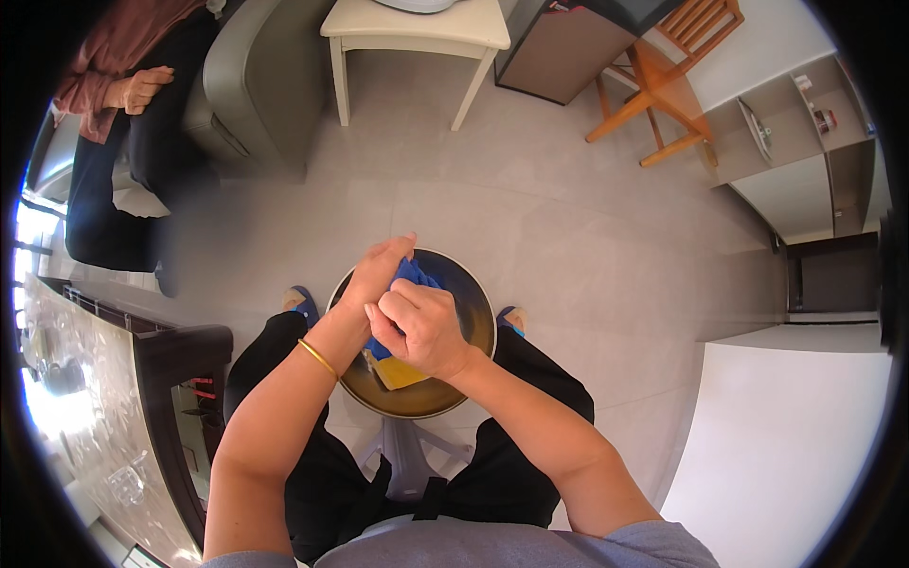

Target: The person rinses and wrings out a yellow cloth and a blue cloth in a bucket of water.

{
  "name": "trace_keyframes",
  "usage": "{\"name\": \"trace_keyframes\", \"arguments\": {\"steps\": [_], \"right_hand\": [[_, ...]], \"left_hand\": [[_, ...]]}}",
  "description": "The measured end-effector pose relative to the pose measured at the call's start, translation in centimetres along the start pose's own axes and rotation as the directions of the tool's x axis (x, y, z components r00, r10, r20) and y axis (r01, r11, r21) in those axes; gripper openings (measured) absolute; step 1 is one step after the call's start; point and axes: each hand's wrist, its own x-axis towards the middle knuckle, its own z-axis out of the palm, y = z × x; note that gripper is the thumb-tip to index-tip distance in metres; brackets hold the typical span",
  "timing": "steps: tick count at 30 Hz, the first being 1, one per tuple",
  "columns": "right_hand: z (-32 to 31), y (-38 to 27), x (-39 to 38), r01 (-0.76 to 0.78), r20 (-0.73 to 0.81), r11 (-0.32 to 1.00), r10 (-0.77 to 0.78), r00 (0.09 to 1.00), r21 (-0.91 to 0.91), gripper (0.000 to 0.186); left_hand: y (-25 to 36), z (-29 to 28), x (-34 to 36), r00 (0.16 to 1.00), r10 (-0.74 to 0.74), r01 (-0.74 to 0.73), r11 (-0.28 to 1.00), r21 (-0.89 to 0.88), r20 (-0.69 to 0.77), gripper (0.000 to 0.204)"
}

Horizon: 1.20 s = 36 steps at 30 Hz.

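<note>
A round basin (445, 388) with a pale rim and brassy interior sits between my legs. My left hand (372, 279) and my right hand (417, 327) grip a bunched blue cloth (419, 274) over the basin, the right closed in front of the left. My left wrist wears a gold-coloured bangle. Below the blue cloth, a yellow piece (402, 374) lies in the basin; I cannot make out whether it is cloth. A grey plastic support (402, 454) shows under the basin.
Another person (123, 180) sits at upper left by a grey armchair (251, 95). A white table (417, 36) stands ahead, beside a dark cabinet and wooden chair (658, 109). Shelves (776, 123) and a white surface (776, 426) are at right, a glossy table (99, 398) at left.
</note>
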Motion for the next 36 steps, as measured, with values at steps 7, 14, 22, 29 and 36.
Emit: {"name": "trace_keyframes", "arguments": {"steps": [7, 14, 22, 29, 36], "right_hand": [[-2.2, 2.1, 1.4, -0.185, -0.185, 0.981, 0.171, 0.968, -0.059, 0.030], [-3.6, 4.6, 1.9, -0.364, -0.322, 0.931, 0.336, 0.885, -0.027, 0.031], [-1.1, 1.2, 0.7, -0.027, -0.082, 0.999, 0.025, 0.996, -0.023, 0.029], [-0.9, 0.1, 0.1, 0.062, 0.035, 0.994, -0.059, 0.998, -0.085, 0.032], [-3.5, 3.5, 2.0, -0.235, -0.256, 0.962, 0.195, 0.947, -0.137, 0.028]], "left_hand": [[-0.2, 1.5, -1.4, 0.969, 0.038, -0.074, 0.987, 0.139, 0.246, 0.023], [-1.0, 2.6, -2.0, 0.901, -0.183, 0.053, 0.946, 0.320, 0.392, 0.021], [-2.3, 0.3, 0.7, 0.968, 0.026, -0.014, 0.999, -0.047, 0.250, 0.021], [-1.4, 0.2, 1.0, 0.983, -0.020, 0.030, 0.998, -0.049, 0.180, 0.026], [-0.4, 1.9, -1.7, 0.904, -0.131, 0.024, 0.966, 0.257, 0.408, 0.023]]}}
